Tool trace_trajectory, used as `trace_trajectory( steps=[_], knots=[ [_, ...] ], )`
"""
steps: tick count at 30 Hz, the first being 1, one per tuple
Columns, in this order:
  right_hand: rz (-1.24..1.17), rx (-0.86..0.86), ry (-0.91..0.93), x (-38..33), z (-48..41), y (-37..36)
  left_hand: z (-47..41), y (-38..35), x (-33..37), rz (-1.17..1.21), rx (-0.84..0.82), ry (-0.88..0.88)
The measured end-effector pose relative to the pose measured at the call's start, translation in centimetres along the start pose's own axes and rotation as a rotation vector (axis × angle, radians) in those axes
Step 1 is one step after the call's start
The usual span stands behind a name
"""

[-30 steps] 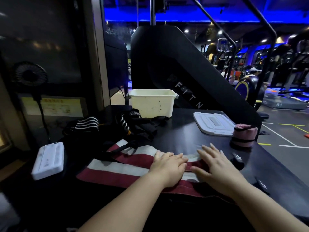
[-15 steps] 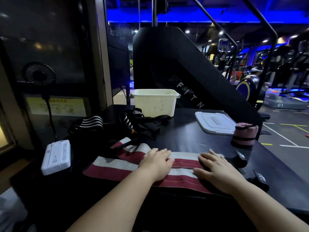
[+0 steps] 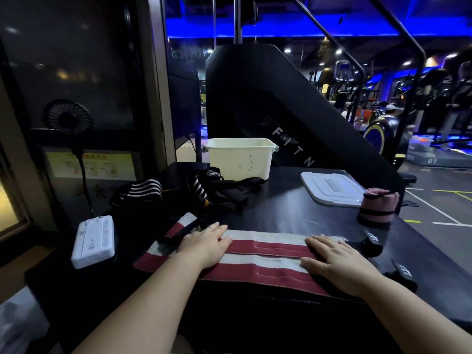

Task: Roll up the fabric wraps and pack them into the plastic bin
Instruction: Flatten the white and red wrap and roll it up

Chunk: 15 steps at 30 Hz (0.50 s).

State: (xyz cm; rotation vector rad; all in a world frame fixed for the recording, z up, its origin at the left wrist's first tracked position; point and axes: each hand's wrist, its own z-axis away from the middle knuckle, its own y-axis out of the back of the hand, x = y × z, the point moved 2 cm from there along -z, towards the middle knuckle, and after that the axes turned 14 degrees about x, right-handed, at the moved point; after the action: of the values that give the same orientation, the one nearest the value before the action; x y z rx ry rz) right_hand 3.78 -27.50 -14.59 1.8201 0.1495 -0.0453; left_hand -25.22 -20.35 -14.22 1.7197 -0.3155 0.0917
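Flat along the near edge of the bench (image 3: 293, 210) lies the red-and-white wrap (image 3: 265, 254): left hand (image 3: 204, 245) pressing its left part, right hand (image 3: 337, 264) pressing its right end, bare stripes between them. Neither grip is closed, fingers straight on the cloth. The plastic bin (image 3: 240, 159) stands well behind, the rolled pink wrap (image 3: 378, 205) far right
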Motion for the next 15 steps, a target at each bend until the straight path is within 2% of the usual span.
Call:
trace_trajectory(
  steps=[9, 15],
  knots=[
    [0.0, -0.005, -0.025, 0.2, -0.1, -0.2, -0.5, 0.2, -2.2, -0.071, 0.025, -0.018],
    [-0.004, -0.002, -0.035, 0.2, -0.2, -0.3, -0.3, 0.5, -2.3, -0.059, -0.029, -0.01]
  ],
)
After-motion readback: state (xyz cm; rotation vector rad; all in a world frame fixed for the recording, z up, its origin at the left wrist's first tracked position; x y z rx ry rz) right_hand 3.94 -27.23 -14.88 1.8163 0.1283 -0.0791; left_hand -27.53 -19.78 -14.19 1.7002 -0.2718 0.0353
